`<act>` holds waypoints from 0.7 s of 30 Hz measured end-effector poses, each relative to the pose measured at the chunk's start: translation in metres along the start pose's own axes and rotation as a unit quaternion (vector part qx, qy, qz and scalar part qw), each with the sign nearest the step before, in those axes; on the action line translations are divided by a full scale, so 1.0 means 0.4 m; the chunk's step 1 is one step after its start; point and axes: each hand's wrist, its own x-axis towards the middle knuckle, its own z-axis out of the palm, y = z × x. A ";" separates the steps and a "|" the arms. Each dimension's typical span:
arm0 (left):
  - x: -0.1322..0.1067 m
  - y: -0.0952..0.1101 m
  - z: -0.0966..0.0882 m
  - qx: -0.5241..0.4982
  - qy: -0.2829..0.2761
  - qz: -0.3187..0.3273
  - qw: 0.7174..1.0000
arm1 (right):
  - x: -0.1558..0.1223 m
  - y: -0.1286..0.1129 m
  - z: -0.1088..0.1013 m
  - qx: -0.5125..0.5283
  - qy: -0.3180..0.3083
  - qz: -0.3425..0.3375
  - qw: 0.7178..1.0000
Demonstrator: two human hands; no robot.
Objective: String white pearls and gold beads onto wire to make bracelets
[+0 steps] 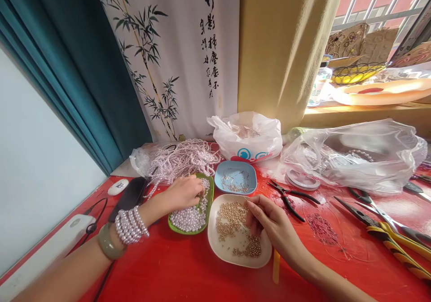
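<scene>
My left hand [183,192] rests in a green dish [209,199] of white pearl beads [188,219], fingers curled among the beads. A pearl bracelet [130,225] and a green bangle [108,242] sit on that wrist. My right hand [271,223] hovers over a white dish [215,241] of small gold beads [230,214], its fingers pinched together over them; what they hold is too small to see. A blue dish [220,176] with tiny metal parts stands just behind both.
Strands of pearls [182,158] pile up behind the green dish. Black pliers [291,196], a wire spool [301,179], yellow-handled pliers [393,243] and scissors [370,201] lie to the right on the red table [175,270]. Plastic bags [353,154] stand at the back.
</scene>
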 end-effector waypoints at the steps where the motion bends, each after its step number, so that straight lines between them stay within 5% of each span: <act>1: 0.001 0.000 0.001 0.021 -0.001 0.001 1.000 | 0.000 0.001 0.000 0.000 0.000 -0.001 1.000; 7: 0.005 0.003 -0.002 0.025 -0.002 0.012 1.000 | 0.000 0.003 0.000 -0.005 -0.001 -0.006 1.000; 12: 0.015 -0.012 -0.006 -0.176 0.053 -0.070 0.981 | -0.002 -0.002 0.002 -0.007 0.002 -0.004 1.000; 15: 0.027 -0.007 -0.016 -0.389 0.095 -0.121 0.908 | -0.001 -0.002 0.001 -0.002 0.000 -0.004 1.000; 21: 0.056 0.081 -0.034 -0.693 0.118 -0.141 0.697 | -0.006 -0.013 0.004 0.019 0.003 -0.015 1.000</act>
